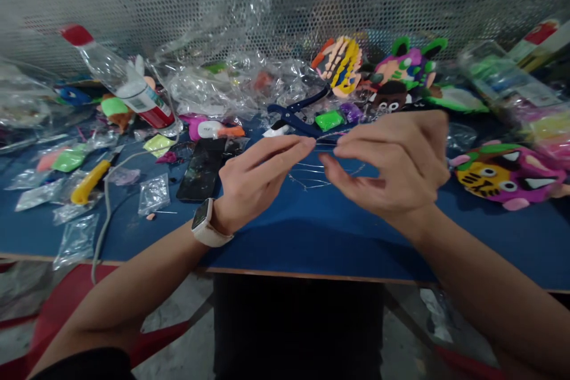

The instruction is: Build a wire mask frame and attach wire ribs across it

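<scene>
Silvery thin wire [326,136] is stretching from the left hand [260,172] toward the right hand [389,163] above the middle of a blue desk [285,249]. The left grip is pinching it at the fingertips; the right grip is curving, thumb apart from palm, its hold on the wire impossible to tell. Dark blue pliers [291,114] are lying toward the far edge.

Wire [327,142] | thin, silvery | running between fingertips of left hand [258,173] and right hand [394,160] | similar strands [316,186] showing below, connection unclear
</scene>
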Available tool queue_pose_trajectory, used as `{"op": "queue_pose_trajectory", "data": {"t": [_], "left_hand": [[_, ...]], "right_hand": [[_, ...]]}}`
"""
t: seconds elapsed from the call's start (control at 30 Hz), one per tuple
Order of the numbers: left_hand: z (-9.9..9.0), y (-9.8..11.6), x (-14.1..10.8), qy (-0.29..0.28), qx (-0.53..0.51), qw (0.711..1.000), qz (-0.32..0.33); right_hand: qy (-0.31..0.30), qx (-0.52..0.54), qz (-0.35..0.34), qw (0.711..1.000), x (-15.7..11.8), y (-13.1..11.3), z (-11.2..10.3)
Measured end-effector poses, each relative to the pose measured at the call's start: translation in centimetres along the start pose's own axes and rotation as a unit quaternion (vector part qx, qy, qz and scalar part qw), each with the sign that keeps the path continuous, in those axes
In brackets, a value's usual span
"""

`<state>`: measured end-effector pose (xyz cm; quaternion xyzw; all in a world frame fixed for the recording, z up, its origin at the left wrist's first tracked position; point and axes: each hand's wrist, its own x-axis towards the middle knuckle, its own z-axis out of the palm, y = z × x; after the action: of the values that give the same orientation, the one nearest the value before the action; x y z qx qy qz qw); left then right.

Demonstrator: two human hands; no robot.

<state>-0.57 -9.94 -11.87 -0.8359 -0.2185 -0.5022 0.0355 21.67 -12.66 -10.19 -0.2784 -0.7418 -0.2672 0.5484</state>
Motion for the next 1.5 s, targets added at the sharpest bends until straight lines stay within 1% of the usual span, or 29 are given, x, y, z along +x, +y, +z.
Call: {"op": "queue_pose_trajectory", "data": {"t": [0.03,0.1,0.17,0.2,0.3,0.4,0.47,0.57,0.63,0.73,0.83,0.93,1.0,1.13,1.27,1.37,1.5], "left_hand": [[0.1,-0.1,0.0,0.001,0.010,1.000,-0.004],[0.2,-0.2,-0.1,0.003,0.021,1.000,-0.012],[0.3,-0.2,-0.1,0.002,0.008,1.000,-0.028],[0.4,-0.1,-0.1,0.003,-0.007,0.999,-0.040],[0.7,-0.1,0.2,0.029,-0.065,0.994,-0.085],[1.2,-0.2,0.4,0.065,-0.113,0.984,-0.118],[1.5,-0.2,0.5,0.072,-0.138,0.980,-0.122],[1.5,0.0,0.5,0.069,-0.150,0.978,-0.126],[1.2,0.1,0.6,0.064,-0.134,0.982,-0.115],[0.6,0.0,1.0,0.045,-0.082,0.993,-0.066],[0.2,-0.3,1.1,0.021,-0.007,0.999,-0.038],[0.0,-0.5,0.9,0.037,0.030,0.999,0.015],[-0.1,-0.5,0.7,0.037,0.032,0.998,0.041],[-0.6,-0.5,0.5,-0.009,0.035,0.999,0.020],[-0.9,-0.4,0.4,-0.017,0.027,0.999,0.018],[-1.0,-0.4,0.4,-0.032,0.024,0.999,0.013],[-0.9,-0.7,0.5,-0.056,0.027,0.998,0.011]], "right_hand": [[-0.009,-0.020,-0.003,1.000,0.1,0.1,-0.2],[-0.055,-0.020,0.018,0.998,0.3,0.1,-0.3],[-0.111,0.024,0.064,0.992,0.3,-0.1,-0.2],[-0.128,0.051,0.094,0.986,0.2,-0.2,0.0],[-0.126,0.116,0.178,0.969,-0.3,-0.3,0.5],[-0.130,0.156,0.238,0.950,-0.6,-0.1,0.9],[-0.149,0.187,0.265,0.934,-0.8,0.0,1.1],[-0.178,0.231,0.280,0.915,-1.0,0.1,1.2],[-0.178,0.250,0.284,0.908,-1.1,0.1,1.4],[-0.167,0.279,0.297,0.898,-1.1,0.0,1.5],[-0.174,0.307,0.336,0.873,-0.9,-0.2,1.4],[-0.187,0.329,0.375,0.846,-0.6,-0.2,1.1],[-0.192,0.336,0.383,0.839,-0.5,-0.3,0.9],[-0.197,0.326,0.380,0.843,-0.4,-0.5,0.8],[-0.203,0.308,0.370,0.853,-0.5,-0.7,0.8],[-0.203,0.283,0.345,0.872,-0.7,-0.6,0.9],[-0.201,0.247,0.282,0.905,-0.9,-0.2,0.9]]}}
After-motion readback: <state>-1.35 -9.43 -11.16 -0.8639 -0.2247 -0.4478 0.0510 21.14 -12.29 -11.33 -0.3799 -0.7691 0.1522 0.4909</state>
